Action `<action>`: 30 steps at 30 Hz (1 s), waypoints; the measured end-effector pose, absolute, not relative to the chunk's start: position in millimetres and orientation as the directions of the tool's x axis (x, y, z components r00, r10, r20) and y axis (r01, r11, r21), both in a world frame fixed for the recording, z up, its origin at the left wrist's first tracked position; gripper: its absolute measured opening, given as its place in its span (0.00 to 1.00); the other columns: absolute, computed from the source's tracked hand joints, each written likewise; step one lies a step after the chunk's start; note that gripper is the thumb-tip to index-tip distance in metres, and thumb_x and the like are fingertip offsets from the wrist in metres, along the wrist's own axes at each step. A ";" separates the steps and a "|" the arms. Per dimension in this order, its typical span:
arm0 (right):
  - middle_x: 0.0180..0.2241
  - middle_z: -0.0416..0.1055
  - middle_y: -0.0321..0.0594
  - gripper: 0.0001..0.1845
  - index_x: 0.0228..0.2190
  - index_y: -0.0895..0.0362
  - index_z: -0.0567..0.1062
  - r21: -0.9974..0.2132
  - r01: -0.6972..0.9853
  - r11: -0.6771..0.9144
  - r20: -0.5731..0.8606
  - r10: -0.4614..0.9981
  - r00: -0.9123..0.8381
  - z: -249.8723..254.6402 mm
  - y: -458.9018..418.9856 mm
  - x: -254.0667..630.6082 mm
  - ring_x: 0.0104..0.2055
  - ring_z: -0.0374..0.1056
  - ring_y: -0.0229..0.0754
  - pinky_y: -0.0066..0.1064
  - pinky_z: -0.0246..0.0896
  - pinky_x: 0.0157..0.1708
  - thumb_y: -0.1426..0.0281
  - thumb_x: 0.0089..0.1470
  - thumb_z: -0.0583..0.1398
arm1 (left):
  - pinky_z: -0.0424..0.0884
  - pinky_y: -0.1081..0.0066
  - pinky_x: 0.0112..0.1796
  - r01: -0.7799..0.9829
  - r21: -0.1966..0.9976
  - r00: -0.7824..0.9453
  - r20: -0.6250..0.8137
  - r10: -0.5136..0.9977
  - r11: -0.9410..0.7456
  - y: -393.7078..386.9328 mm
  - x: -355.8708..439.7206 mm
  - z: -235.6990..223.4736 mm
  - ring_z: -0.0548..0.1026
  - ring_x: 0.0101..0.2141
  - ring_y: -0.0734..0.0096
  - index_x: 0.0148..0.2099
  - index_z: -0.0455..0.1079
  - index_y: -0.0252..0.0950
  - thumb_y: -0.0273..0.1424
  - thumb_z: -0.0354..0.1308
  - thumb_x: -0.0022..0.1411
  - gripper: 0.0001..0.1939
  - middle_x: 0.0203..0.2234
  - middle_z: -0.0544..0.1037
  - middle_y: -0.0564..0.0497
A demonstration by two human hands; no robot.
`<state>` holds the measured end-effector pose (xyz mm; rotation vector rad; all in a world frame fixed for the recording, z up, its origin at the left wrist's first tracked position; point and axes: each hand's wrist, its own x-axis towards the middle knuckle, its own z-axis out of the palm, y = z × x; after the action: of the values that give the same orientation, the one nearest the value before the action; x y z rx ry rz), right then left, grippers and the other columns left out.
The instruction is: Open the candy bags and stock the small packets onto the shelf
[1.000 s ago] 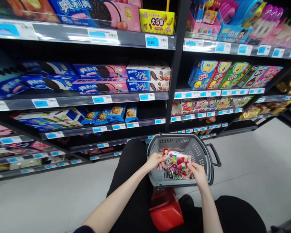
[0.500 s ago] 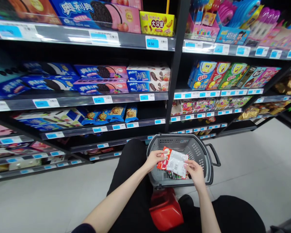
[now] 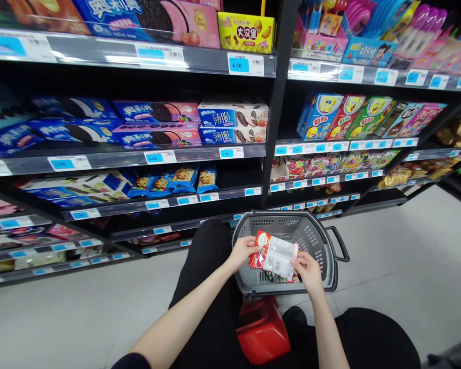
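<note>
Though aslant, packet (image 3: 279, 258) longest left-right

The single view was taken from the wearer's head, above and behind the left hand (image 3: 243, 252) and right hand (image 3: 308, 269), facing forward and down. Both hands lay near the lens, over the basket (image 3: 309, 236). Coverage extended beyond them to the shelving (image 3: 197, 155), and rightward past the right hand to open floor (image 3: 388, 256).
</note>
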<state>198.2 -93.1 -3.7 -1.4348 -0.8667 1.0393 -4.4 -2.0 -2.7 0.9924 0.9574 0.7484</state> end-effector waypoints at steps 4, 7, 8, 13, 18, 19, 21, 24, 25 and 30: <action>0.13 0.66 0.31 0.13 0.20 0.57 0.67 -0.995 -0.004 -0.101 -0.095 0.929 0.359 -4.0 -94.2 198.1 0.17 0.59 0.34 0.25 0.53 0.19 0.63 0.36 0.64 | 0.69 0.69 0.31 -0.050 0.942 0.388 -0.288 0.875 0.332 -1.4 -3.9 -4.6 0.75 0.27 0.66 0.30 0.70 0.30 0.33 0.66 0.38 0.15 0.24 0.78 0.49; 0.14 0.67 0.32 0.14 0.21 0.57 0.68 -0.993 -0.040 -0.114 -0.121 0.924 0.363 -3.7 -95.0 196.9 0.15 0.60 0.35 0.25 0.54 0.16 0.62 0.37 0.64 | 0.67 0.72 0.30 0.006 0.974 0.358 -0.213 0.909 0.226 -0.5 -4.7 -5.0 0.73 0.26 0.69 0.26 0.69 0.31 0.33 0.65 0.39 0.12 0.22 0.76 0.51; 0.13 0.67 0.32 0.14 0.21 0.57 0.68 -0.990 -0.069 -0.124 -0.141 0.924 0.357 -3.2 -95.2 196.2 0.15 0.61 0.35 0.25 0.55 0.16 0.61 0.37 0.65 | 0.67 0.73 0.29 0.029 0.981 0.345 -0.189 0.920 0.191 -0.2 -5.3 -4.6 0.73 0.25 0.69 0.25 0.68 0.31 0.33 0.65 0.40 0.11 0.21 0.76 0.52; 0.25 0.75 0.41 0.12 0.20 0.57 0.70 -0.985 -0.142 -0.094 -0.137 0.935 0.327 3.4 -96.7 193.0 0.31 0.72 0.47 0.37 0.66 0.33 0.63 0.34 0.66 | 0.67 0.71 0.29 0.044 0.985 0.308 -0.172 0.936 0.167 0.2 -7.5 0.7 0.72 0.25 0.69 0.23 0.70 0.32 0.31 0.62 0.41 0.07 0.22 0.76 0.51; 0.33 0.76 0.45 0.06 0.20 0.57 0.75 -0.999 -0.040 0.005 -0.008 0.945 0.327 10.1 -99.8 195.2 0.40 0.70 0.49 0.39 0.62 0.43 0.66 0.41 0.62 | 0.67 0.67 0.38 -0.209 0.929 0.370 -0.214 0.904 0.305 0.0 -6.6 5.7 0.74 0.36 0.61 0.25 0.74 0.31 0.26 0.58 0.41 0.06 0.30 0.79 0.45; 0.32 0.76 0.45 0.06 0.21 0.57 0.75 -0.999 -0.028 0.019 0.009 0.943 0.334 10.3 -100.0 195.3 0.40 0.70 0.48 0.38 0.62 0.43 0.66 0.42 0.61 | 0.67 0.67 0.38 -0.242 0.910 0.368 -0.235 0.900 0.337 -0.1 -6.4 6.0 0.74 0.35 0.61 0.26 0.75 0.30 0.27 0.57 0.42 0.07 0.30 0.79 0.44; 0.31 0.75 0.44 0.06 0.22 0.57 0.75 -0.999 -0.029 0.033 0.021 0.937 0.349 8.8 -99.6 194.2 0.38 0.70 0.46 0.37 0.63 0.41 0.67 0.43 0.61 | 0.68 0.66 0.36 -0.277 0.883 0.354 -0.273 0.895 0.379 -0.4 -6.2 5.8 0.74 0.33 0.61 0.28 0.75 0.28 0.30 0.57 0.45 0.10 0.29 0.78 0.42; 0.30 0.74 0.41 0.07 0.21 0.57 0.73 -0.997 -0.062 0.043 0.016 0.922 0.386 3.8 -97.0 190.2 0.35 0.70 0.44 0.34 0.65 0.38 0.67 0.39 0.64 | 0.68 0.66 0.36 -0.240 0.901 0.329 -0.275 0.904 0.361 -0.7 -5.2 2.9 0.75 0.31 0.62 0.30 0.74 0.28 0.30 0.63 0.40 0.12 0.28 0.78 0.43; 0.30 0.73 0.40 0.08 0.22 0.57 0.72 -0.996 -0.078 0.044 0.009 0.914 0.405 2.0 -95.9 188.9 0.34 0.70 0.43 0.33 0.66 0.36 0.68 0.37 0.65 | 0.69 0.66 0.36 -0.224 0.912 0.323 -0.264 0.909 0.344 -0.6 -4.7 1.4 0.75 0.31 0.63 0.32 0.73 0.29 0.27 0.65 0.36 0.15 0.29 0.78 0.44; 0.41 0.70 0.42 0.27 0.38 0.55 0.70 -0.973 -0.229 -0.022 -0.137 0.854 0.501 -6.7 -91.5 187.8 0.30 0.70 0.40 0.33 0.67 0.30 0.70 0.31 0.68 | 0.70 0.65 0.37 -0.280 0.903 0.286 -0.247 0.926 0.327 0.9 -3.8 -4.6 0.75 0.32 0.65 0.44 0.69 0.33 0.21 0.68 0.29 0.33 0.43 0.73 0.43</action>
<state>187.8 -91.5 -6.7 -1.3169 -0.6148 0.9559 -3.8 0.9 -4.6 0.8670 0.9233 0.9573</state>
